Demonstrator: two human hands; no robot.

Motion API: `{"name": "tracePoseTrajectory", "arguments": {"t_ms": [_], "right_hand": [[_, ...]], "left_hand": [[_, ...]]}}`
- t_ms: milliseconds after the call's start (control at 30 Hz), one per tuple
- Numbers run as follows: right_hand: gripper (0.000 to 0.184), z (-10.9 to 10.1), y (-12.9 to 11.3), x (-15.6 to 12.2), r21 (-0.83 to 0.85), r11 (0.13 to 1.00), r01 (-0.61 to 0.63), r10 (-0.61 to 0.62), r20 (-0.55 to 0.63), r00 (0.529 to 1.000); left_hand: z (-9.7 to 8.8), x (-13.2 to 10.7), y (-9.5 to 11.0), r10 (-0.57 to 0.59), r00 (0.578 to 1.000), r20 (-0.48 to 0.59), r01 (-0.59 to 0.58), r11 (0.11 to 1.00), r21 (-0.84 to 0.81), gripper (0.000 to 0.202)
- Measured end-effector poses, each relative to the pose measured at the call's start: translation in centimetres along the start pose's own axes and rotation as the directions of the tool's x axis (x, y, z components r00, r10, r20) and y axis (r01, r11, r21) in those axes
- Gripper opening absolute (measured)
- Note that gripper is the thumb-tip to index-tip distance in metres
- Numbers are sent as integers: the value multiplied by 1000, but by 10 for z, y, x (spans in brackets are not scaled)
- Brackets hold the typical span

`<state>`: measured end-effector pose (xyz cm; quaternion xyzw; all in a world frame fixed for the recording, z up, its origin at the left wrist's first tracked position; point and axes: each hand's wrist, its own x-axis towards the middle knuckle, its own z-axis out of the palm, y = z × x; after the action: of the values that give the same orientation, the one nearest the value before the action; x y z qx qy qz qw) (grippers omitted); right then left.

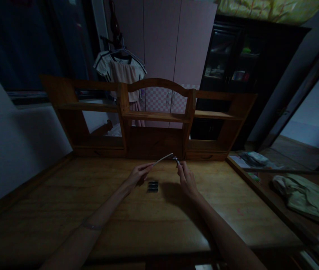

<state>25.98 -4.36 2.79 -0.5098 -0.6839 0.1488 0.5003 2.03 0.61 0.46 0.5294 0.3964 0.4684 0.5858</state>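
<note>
My left hand is closed on one end of a thin pale stick, which slants up to the right above the table. My right hand grips a small shiny metal tool; its exact kind is too small and dim to make out. The tool's tip is close to the stick's far end, and whether they touch I cannot tell. Between and below my hands, a few small dark bars lie side by side on the wooden table.
A wooden shelf unit with drawers stands along the table's back edge. Beyond the right edge, a light green cloth and a plastic bag lie on a lower surface. Clothes hang behind the shelf. The room is dim.
</note>
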Motion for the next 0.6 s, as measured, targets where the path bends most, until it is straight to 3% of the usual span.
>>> {"name": "tracePoseTrajectory", "arguments": {"t_ms": [133,267,333,433,600], "right_hand": [[31,3,2,2,274,955,-111,96,69,993],[36,8,8,8,612,690,-387,174,379,909],[33,10,12,11,679,532,-505,169,500,850],[26,11,20,15,736,352,-578,130,573,809],[22,9,27,17,764,230,-603,56,608,792]], "left_hand": [[3,-3,3,14,1000,14,-14,1000,23,60],[6,-4,7,98,995,-10,-94,978,188,56],[5,-4,8,148,989,-29,-137,961,240,55],[1,-2,7,196,980,-46,-177,948,264,55],[1,-2,2,176,984,6,-173,959,224,57]]}}
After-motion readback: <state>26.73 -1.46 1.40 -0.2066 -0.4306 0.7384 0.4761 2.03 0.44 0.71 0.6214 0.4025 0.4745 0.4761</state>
